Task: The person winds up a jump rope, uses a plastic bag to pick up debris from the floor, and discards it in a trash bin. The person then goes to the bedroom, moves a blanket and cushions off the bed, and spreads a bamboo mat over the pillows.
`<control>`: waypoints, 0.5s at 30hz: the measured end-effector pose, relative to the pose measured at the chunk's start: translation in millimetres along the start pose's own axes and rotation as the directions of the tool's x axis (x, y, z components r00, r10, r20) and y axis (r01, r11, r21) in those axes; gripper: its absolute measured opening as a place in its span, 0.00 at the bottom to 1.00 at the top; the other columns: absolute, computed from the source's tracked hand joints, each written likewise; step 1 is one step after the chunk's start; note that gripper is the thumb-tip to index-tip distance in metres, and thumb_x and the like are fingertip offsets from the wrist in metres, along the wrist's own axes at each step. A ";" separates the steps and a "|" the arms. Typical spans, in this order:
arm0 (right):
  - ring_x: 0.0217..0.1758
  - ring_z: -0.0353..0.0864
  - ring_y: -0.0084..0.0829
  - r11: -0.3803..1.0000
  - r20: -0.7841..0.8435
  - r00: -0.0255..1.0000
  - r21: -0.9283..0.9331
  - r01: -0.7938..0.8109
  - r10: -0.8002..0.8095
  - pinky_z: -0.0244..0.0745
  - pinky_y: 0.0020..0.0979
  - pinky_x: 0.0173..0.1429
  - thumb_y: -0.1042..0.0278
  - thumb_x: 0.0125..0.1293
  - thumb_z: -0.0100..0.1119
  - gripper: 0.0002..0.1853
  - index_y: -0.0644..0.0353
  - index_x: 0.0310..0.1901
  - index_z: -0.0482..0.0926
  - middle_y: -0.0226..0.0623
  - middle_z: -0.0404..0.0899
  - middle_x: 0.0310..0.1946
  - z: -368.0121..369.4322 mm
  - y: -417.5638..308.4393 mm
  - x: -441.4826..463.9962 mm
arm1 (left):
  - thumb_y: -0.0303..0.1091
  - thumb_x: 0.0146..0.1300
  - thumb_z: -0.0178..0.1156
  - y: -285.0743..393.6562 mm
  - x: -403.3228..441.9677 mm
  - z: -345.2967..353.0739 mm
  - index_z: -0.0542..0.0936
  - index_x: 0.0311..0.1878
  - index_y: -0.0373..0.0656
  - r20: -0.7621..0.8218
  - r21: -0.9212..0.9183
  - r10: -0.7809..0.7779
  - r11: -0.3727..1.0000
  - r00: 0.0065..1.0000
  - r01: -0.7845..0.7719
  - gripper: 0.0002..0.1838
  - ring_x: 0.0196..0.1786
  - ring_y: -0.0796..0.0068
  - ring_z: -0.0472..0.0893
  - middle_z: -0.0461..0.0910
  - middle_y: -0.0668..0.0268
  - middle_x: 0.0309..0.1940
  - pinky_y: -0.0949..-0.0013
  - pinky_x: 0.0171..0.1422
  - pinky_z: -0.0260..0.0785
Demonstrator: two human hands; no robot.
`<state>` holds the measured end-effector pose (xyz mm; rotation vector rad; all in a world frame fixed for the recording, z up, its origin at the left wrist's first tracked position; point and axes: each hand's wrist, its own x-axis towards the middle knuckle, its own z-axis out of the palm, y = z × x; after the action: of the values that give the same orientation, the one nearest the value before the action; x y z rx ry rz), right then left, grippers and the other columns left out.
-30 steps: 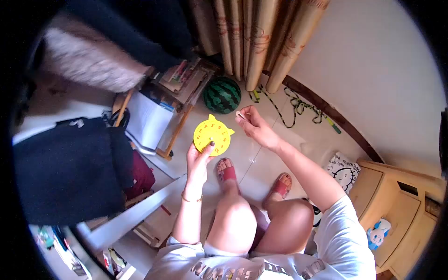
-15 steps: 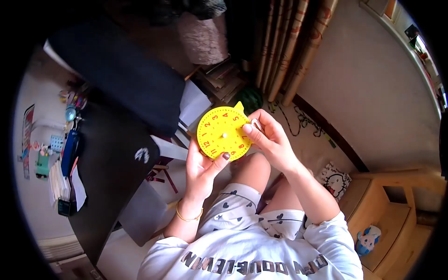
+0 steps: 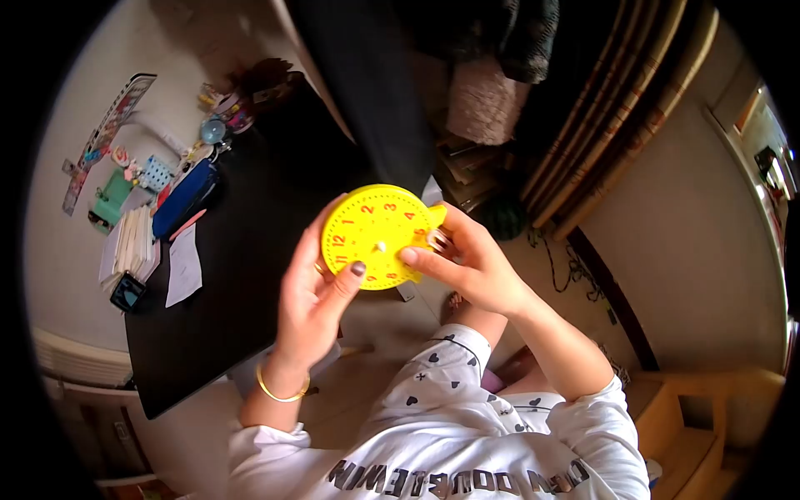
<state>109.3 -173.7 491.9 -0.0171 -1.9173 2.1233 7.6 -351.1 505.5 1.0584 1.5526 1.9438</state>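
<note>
Head view, yellow clock: raised before me between both hands, face up, right of the desk.
Left hand: I gripped the rim, thumb over the face.
Right hand: I grasped the opposite edge, a small pale piece at my fingers, its shape unclear.
Slip risk: loosening those crowded fingers could have dropped the piece.
Peg risk: careless thumb pressure might have bent it.
</note>
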 end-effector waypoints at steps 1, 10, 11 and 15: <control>0.39 0.74 0.15 1.000 0.024 1.000 -0.010 0.004 -0.004 0.72 0.23 0.42 0.62 0.68 0.62 0.16 0.64 0.46 0.70 0.31 0.77 0.37 5.0 4.0 14.0 | 0.25 0.68 0.55 4.8 4.7 -14.2 0.57 0.71 0.32 0.003 0.029 -0.008 1.000 1.000 0.008 0.31 0.66 0.69 0.70 0.68 0.55 0.64 0.66 0.69 0.63; 0.37 0.72 0.20 0.928 0.017 0.995 -0.360 -0.090 0.103 0.71 0.26 0.42 0.51 0.68 0.60 0.25 0.68 0.49 0.67 0.36 0.75 0.33 35.5 31.7 123.7 | 0.27 0.70 0.54 6.9 94.9 -140.1 0.60 0.69 0.38 -0.040 0.204 -0.245 0.947 0.969 0.248 0.26 0.56 0.71 0.79 0.75 0.60 0.58 0.67 0.54 0.77; 0.37 0.71 0.18 0.907 -0.001 0.995 -0.412 -0.093 0.102 0.71 0.25 0.42 0.51 0.68 0.60 0.25 0.67 0.50 0.66 0.34 0.74 0.34 36.2 37.6 133.1 | 0.26 0.69 0.54 5.9 107.4 -158.1 0.60 0.68 0.39 -0.030 0.249 -0.241 0.938 0.970 0.241 0.26 0.54 0.73 0.79 0.77 0.61 0.55 0.68 0.53 0.77; 0.38 0.79 0.46 0.878 -0.010 0.988 -0.458 -0.142 0.155 0.73 0.40 0.45 0.58 0.72 0.49 0.19 0.69 0.46 0.62 0.52 0.77 0.31 37.1 51.2 163.3 | 0.28 0.70 0.55 -8.3 152.9 -234.0 0.63 0.69 0.41 -0.126 0.384 -0.318 0.857 0.939 0.342 0.25 0.53 0.76 0.80 0.79 0.64 0.53 0.69 0.54 0.76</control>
<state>-64.9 -179.0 475.2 -0.2392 -2.4606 1.7063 -269.8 -381.9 523.8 0.8121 2.0727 1.4685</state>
